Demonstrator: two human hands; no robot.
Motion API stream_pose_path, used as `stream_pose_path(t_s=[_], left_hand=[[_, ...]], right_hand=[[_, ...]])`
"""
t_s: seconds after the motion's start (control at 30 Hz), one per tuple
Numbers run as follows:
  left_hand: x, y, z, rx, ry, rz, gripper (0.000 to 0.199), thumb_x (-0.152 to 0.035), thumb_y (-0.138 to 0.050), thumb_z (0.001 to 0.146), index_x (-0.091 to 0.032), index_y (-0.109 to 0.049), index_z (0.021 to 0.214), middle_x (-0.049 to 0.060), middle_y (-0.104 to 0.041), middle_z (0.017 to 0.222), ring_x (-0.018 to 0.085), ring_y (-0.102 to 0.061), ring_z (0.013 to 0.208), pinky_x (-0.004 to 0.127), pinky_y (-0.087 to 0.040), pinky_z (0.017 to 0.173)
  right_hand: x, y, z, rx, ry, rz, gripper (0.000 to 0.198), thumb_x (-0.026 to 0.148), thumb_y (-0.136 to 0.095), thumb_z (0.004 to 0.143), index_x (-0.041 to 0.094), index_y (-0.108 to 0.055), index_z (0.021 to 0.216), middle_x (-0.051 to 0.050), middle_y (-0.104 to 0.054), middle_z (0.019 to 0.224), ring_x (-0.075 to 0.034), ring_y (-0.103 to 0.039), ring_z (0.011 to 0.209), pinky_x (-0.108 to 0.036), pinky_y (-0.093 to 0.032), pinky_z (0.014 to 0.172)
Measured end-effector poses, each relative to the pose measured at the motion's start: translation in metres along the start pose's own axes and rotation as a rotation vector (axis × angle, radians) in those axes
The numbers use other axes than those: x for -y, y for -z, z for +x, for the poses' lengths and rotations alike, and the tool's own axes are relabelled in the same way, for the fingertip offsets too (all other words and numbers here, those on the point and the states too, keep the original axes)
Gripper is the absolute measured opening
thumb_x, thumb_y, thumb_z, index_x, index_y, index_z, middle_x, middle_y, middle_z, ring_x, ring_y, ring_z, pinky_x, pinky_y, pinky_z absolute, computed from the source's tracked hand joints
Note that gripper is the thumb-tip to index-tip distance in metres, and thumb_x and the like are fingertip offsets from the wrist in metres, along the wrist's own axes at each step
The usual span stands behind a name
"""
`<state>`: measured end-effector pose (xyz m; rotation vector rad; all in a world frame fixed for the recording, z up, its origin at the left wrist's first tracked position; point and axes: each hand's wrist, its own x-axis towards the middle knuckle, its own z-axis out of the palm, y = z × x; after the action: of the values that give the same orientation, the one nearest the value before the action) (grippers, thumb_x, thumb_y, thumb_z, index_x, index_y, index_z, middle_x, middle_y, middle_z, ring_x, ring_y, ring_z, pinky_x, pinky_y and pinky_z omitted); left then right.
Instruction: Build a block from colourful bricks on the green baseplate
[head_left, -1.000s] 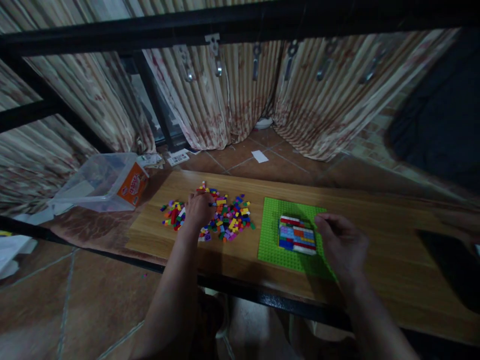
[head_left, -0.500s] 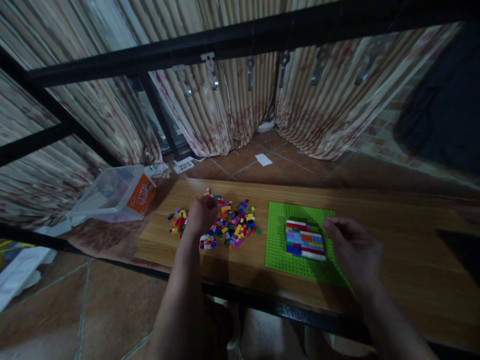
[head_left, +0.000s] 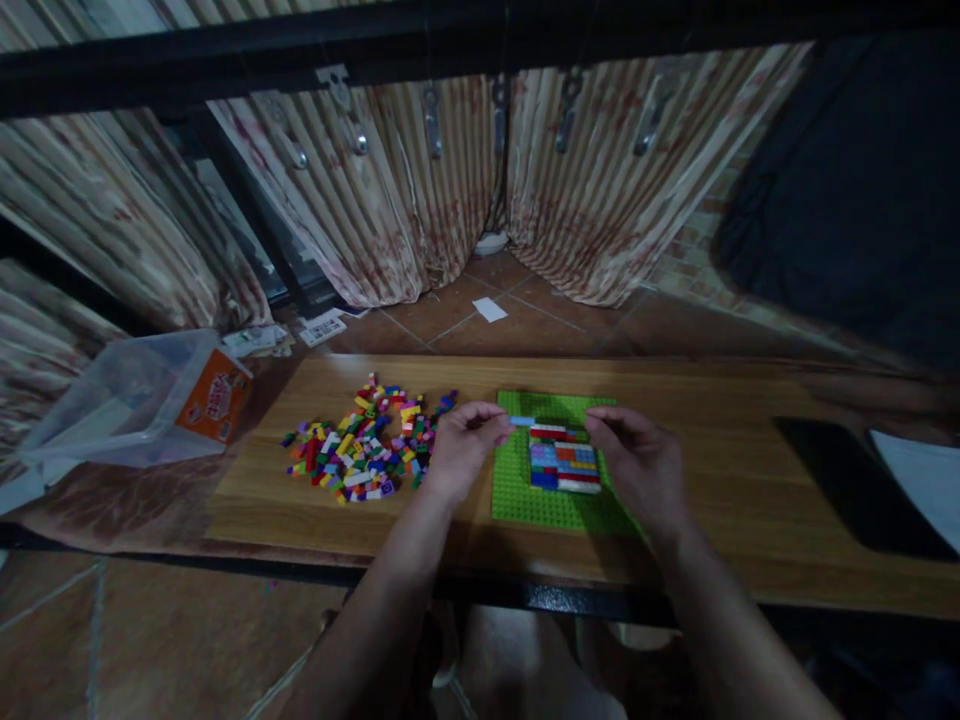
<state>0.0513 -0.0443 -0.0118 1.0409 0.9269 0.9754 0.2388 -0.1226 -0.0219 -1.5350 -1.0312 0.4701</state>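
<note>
My left hand is closed in a pinch on a light blue toy brick, held over the green baseplate near its back left. On the plate sits a layered block of toy bricks in red, white, blue, orange and light blue. Just right of that block, my right hand has thumb and forefinger pressed together above the plate's right side. What its fingertips hold, if anything, cannot be made out. A heap of loose coloured bricks spreads over the table left of my left hand.
The wooden table carries a black flat object and white paper at the right. A clear plastic bin with an orange label stands beyond the table's left end. A black metal bar with hanging hooks crosses above.
My left hand has left the brick heap and come right to the baseplate, with a light blue brick now showing in its fingers. The camera view has turned right. My right hand stays beside the block.
</note>
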Motion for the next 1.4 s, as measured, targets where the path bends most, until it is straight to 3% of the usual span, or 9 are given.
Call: stream_pose_path(t_s=[0.2,0.57,0.77,1.1,1.4], left_hand=[[0.023,-0.021,0.003,-0.008,-0.126,0.21,0.007,-0.023,-0.072,0.069,-0.016,-0.071,0.072,0.0,-0.068,0.07,0.013,-0.059,0.067,0.026,-0.047,0.068],[0.041,-0.029,0.009,0.016,-0.094,0.169,0.006,-0.022,-0.074,0.067,-0.017,-0.073,0.07,-0.001,-0.066,0.065,0.01,-0.055,0.061,0.022,-0.043,0.061],[0.043,-0.028,0.01,0.054,-0.107,0.194,0.005,-0.021,-0.071,0.069,-0.016,-0.073,0.069,-0.001,-0.065,0.064,0.01,-0.054,0.058,0.021,-0.042,0.058],[0.037,-0.027,0.008,0.078,-0.187,0.421,0.009,-0.019,-0.066,0.075,-0.017,-0.074,0.071,0.0,-0.064,0.066,0.011,-0.055,0.062,0.022,-0.043,0.06],[0.039,-0.029,0.011,0.061,-0.158,0.357,0.006,-0.016,-0.067,0.071,-0.016,-0.072,0.074,0.0,-0.067,0.068,0.011,-0.058,0.062,0.022,-0.046,0.06]], right_hand=[[-0.008,0.004,0.002,0.123,-0.041,-0.048,0.026,0.043,-0.063,0.081,0.021,-0.073,0.091,-0.005,-0.073,0.092,-0.019,-0.066,0.082,-0.034,-0.051,0.077],[-0.01,0.003,0.004,0.193,-0.128,-0.229,0.03,0.043,-0.059,0.082,0.021,-0.074,0.094,-0.006,-0.073,0.095,-0.022,-0.066,0.086,-0.037,-0.049,0.08],[-0.012,0.0,0.004,0.167,-0.15,-0.246,0.029,0.043,-0.061,0.079,0.021,-0.074,0.092,-0.007,-0.073,0.094,-0.022,-0.066,0.086,-0.038,-0.048,0.081],[-0.013,-0.002,0.005,0.204,-0.084,-0.245,0.023,0.04,-0.062,0.079,0.022,-0.074,0.081,-0.005,-0.069,0.087,-0.02,-0.063,0.08,-0.034,-0.046,0.076],[-0.015,-0.006,0.007,0.175,-0.092,-0.295,0.018,0.036,-0.062,0.075,0.021,-0.073,0.075,-0.004,-0.067,0.081,-0.02,-0.062,0.077,-0.035,-0.046,0.075]])
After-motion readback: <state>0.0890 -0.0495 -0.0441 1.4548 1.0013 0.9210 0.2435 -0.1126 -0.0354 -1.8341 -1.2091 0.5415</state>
